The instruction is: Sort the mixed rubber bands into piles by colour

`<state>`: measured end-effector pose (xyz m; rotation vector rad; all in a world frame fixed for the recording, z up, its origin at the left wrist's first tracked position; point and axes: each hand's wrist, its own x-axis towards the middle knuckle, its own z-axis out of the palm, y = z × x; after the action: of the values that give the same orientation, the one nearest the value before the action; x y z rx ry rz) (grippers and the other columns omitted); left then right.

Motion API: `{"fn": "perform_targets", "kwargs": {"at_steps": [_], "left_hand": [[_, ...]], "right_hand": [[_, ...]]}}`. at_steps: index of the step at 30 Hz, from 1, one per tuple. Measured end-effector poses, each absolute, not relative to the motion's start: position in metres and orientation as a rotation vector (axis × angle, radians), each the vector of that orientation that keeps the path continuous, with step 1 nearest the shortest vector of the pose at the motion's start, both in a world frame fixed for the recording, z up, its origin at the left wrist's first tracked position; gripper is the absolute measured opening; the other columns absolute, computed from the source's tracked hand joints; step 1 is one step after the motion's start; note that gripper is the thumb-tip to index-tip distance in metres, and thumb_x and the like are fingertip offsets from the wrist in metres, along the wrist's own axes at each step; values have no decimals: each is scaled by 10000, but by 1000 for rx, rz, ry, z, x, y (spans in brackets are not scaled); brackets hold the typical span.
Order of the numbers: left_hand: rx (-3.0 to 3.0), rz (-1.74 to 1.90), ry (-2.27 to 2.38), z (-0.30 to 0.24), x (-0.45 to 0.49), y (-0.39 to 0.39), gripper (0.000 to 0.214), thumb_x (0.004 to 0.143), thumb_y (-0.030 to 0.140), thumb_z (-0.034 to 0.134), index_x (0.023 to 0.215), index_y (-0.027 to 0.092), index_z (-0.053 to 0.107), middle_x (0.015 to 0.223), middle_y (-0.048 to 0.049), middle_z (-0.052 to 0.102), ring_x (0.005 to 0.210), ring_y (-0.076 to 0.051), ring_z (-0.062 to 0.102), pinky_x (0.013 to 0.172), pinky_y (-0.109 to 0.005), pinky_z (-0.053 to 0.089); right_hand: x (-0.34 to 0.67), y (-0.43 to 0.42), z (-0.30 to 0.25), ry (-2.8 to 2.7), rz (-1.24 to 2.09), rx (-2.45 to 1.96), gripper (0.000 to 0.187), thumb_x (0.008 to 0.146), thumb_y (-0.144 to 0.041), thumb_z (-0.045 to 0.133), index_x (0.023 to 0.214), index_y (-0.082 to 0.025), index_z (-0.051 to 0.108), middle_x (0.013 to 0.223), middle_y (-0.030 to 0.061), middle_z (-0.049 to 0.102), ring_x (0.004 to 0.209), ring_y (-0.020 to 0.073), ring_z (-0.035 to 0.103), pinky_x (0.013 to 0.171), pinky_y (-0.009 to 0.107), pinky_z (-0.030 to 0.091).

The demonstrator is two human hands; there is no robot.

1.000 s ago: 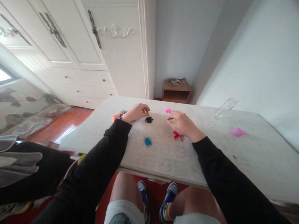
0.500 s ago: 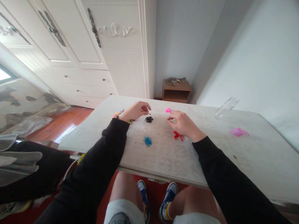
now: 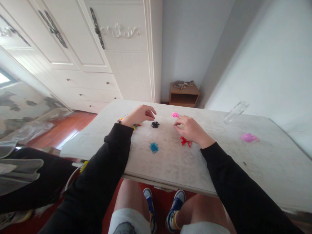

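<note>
Bench [image 3: 170, 164] carried everything; wardrobe [image 3: 133, 70] stood beyond its far edge. Left hand [image 3: 139, 114] was over the left half toward the far edge, fingers bent and tips drawn in just above the black pile; couldn't tell if they pinched a strand. Right hand [image 3: 189, 126] was mid-bench, thumb and forefinger curled toward each other; couldn't tell if they met or gripped anything.

Clear container [image 3: 235, 113] sat by the far edge, right half. Pink pouch [image 3: 248, 137] lay nearer the right end. Mixed pile [image 3: 136, 125] was toward the left end, partly hidden by the left wrist. Red pile [image 3: 186, 142] was just nearside of the right hand, blue pile [image 3: 154, 147] nearer the near edge, black pile [image 3: 155, 124] between the hands, pink pile [image 3: 175, 114] by the far edge.

Strands looked thin, light, soft, probably stretchy; my read: low break risk, high tangle risk. Best hold: fingertip pinch on one loose outer loop, not mid-pile.
</note>
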<state>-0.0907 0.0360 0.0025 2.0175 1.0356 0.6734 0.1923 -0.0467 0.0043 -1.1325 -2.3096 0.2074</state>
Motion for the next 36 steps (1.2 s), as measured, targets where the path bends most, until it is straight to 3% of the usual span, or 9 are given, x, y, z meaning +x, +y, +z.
{"fn": "perform_targets", "kwargs": {"at_steps": [13,23,36], "left_hand": [[2045,721,1017,0,-90,38,249,724,236,832,936,157,726,803,-49,770,725,-152,714,679,-268,557],[1947,967,839,-1,-69,31,259,775,283,808,981,142,735,896,-80,772,849,-158,720,819,-318,575],[1626,1011,710,4,-44,7,402,677,335,915,929,139,671,758,-29,727,713,-148,725,707,-299,597]], "right_hand": [[192,-47,3,-2321,226,-1134,137,872,-103,644,769,-162,713,816,70,694,822,208,611,805,337,454],[190,-48,6,-2293,253,-1115,129,877,-110,634,784,-167,703,841,70,712,842,213,626,823,340,457],[185,-51,6,-2206,271,-1123,51,898,-235,721,891,-185,730,904,70,731,849,215,664,819,342,486]]}}
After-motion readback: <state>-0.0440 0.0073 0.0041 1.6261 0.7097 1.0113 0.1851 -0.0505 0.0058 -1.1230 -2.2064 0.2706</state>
